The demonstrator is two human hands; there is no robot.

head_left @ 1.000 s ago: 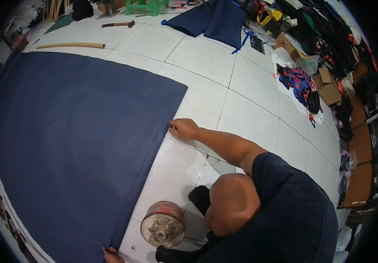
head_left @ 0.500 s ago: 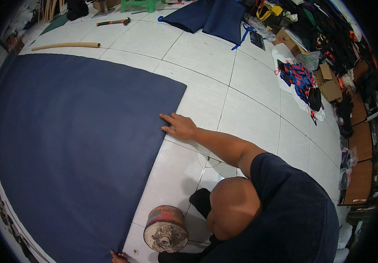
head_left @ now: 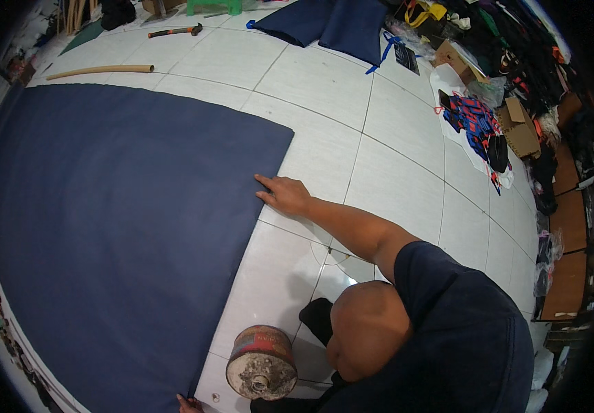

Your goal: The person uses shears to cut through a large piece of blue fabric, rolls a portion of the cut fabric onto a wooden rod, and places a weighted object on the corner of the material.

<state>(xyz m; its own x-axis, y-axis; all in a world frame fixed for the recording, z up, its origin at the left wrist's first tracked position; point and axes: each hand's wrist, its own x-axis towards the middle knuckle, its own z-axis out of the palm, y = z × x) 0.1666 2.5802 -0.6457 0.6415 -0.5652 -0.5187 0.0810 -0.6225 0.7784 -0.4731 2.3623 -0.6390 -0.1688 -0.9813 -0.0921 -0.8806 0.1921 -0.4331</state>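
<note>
A large dark blue sheet (head_left: 118, 220) of smooth material lies flat over the left side of the tiled floor. My right hand (head_left: 286, 194) rests at its right edge, a little below the upper right corner. Its fingers are apart, with the tips on the sheet's border. Low in the view, my left hand (head_left: 190, 405) touches the same edge with a finger stretched out; the lower frame edge cuts off most of it. Between my leg and the sheet stands a rusty, stained round can (head_left: 261, 362) with a spout-like fitting on top.
Beyond the sheet lie a tan stick (head_left: 100, 71) and a hammer (head_left: 175, 32). Folded dark blue pieces (head_left: 321, 24) lie at the far side. Red and blue patterned items (head_left: 472, 124), cardboard boxes (head_left: 519, 124) and piled goods line the right. A green stool (head_left: 214, 7) stands at the back.
The view has shifted slightly. My right hand's fingers have changed position a little at the sheet's edge; the left hand stays at the lower edge. The sheet and can look unmoved.
</note>
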